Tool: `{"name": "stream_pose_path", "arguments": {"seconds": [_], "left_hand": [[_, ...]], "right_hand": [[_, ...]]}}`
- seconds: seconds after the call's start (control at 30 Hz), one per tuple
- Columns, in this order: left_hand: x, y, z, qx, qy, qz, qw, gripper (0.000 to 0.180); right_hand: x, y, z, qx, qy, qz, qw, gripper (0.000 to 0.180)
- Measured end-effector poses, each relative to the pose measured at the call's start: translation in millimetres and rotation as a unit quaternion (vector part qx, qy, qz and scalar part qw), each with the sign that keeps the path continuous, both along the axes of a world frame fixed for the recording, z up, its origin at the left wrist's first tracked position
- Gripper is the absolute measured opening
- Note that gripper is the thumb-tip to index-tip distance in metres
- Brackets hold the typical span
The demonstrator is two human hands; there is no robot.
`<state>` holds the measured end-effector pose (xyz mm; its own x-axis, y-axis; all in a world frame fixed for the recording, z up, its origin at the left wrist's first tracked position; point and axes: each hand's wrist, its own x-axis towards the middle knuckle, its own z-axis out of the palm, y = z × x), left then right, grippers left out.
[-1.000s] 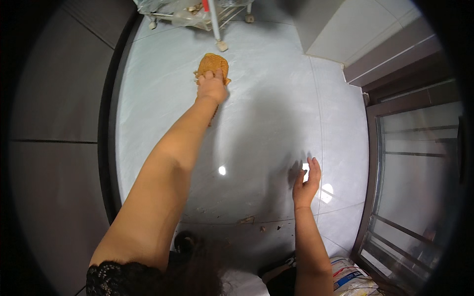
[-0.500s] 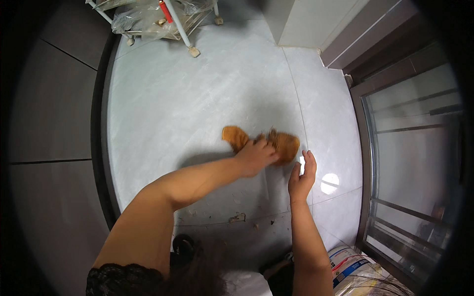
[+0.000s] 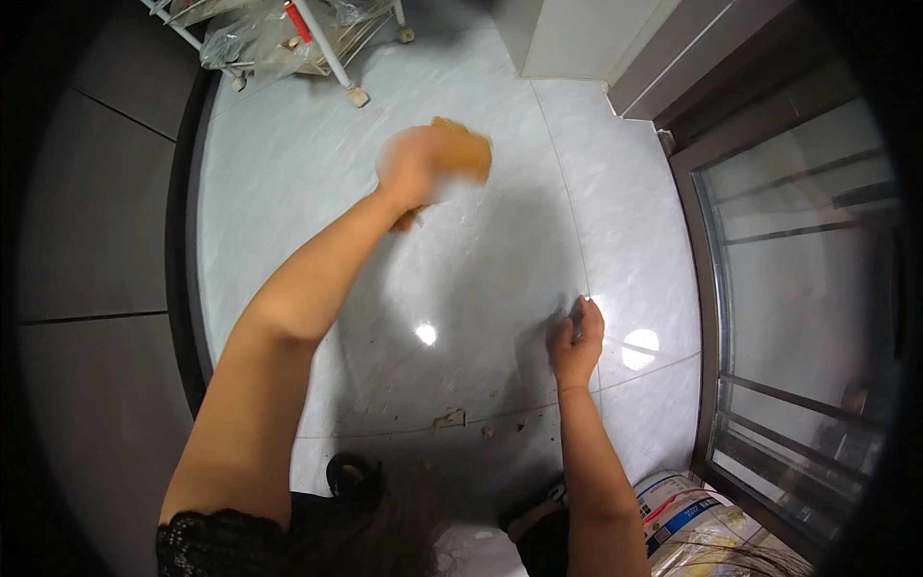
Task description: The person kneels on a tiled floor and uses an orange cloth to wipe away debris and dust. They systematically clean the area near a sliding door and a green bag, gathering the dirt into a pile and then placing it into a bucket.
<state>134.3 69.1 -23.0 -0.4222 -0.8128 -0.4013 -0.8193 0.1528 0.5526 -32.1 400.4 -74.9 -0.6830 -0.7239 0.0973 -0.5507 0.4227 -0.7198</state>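
The orange-brown cloth (image 3: 466, 154) is spreading either side of my left hand (image 3: 411, 165), whose blurred grip is clasping it over the tiled floor (image 3: 274, 197), below the white wheeled cart (image 3: 332, 58). I'm apparently mid-wipe! My right hand (image 3: 579, 351) is hovering, its grip gaping, holding nothing. Scraps (image 3: 450, 418) are lying nearer me, probably calling for a stroke drawn back this way.

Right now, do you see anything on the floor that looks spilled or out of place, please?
Yes. Small brownish scraps lie scattered on the floor near the person's dark shoe. They look odd as loose bits on pale tiles, away from the cloth at the left hand. They are too small to identify.
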Motion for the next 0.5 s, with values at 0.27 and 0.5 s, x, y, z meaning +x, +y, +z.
{"name": "stream_pose_path", "arguments": {"seconds": [0.27,0.5], "left_hand": [[-70,53,-35,-0.172,-0.103,-0.196,0.960,0.073],[-35,183,-38,-0.204,-0.004,-0.458,0.865,0.055]], "right_hand": [[3,-5,0,0.009,0.035,-0.005,0.999,0.043],[-11,-4,24,0.025,0.063,0.014,0.998,0.040]]}}
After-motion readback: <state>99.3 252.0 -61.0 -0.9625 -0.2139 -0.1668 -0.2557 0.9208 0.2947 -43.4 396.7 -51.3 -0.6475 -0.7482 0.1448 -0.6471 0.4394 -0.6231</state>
